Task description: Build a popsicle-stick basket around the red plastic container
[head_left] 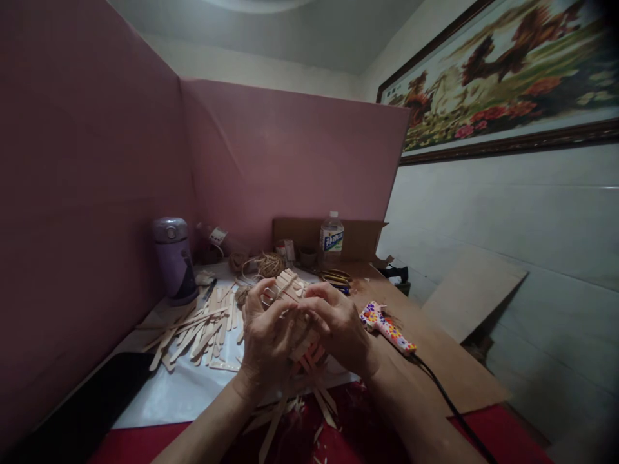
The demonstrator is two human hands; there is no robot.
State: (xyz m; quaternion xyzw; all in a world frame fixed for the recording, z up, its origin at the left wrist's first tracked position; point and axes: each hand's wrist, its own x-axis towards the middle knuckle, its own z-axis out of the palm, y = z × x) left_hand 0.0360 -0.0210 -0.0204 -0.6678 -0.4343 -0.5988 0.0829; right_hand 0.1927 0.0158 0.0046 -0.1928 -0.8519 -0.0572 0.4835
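My left hand (pixel 264 338) and my right hand (pixel 341 325) meet in front of me at the middle of the table. Between them is a small construction of wooden craft sticks (pixel 287 283), with a strip of twine-like material across its upper part. The fingers of both hands are bent and closed around it, thumbs and index fingers close together near its top. Any small piece pinched at the fingertips is too small to make out. My hands hide much of the construction. Below them, several craft sticks (pixel 322 406) point towards me over the red cloth.
Loose craft sticks (pixel 203 335) lie piled on white paper at left, near a purple flask (pixel 175 264). Behind are a twine ball (pixel 271 265), a plastic bottle (pixel 331 240) and scissors (pixel 336 277). A flower-patterned glue gun (pixel 389 328) with black cord (pixel 447 396) lies right.
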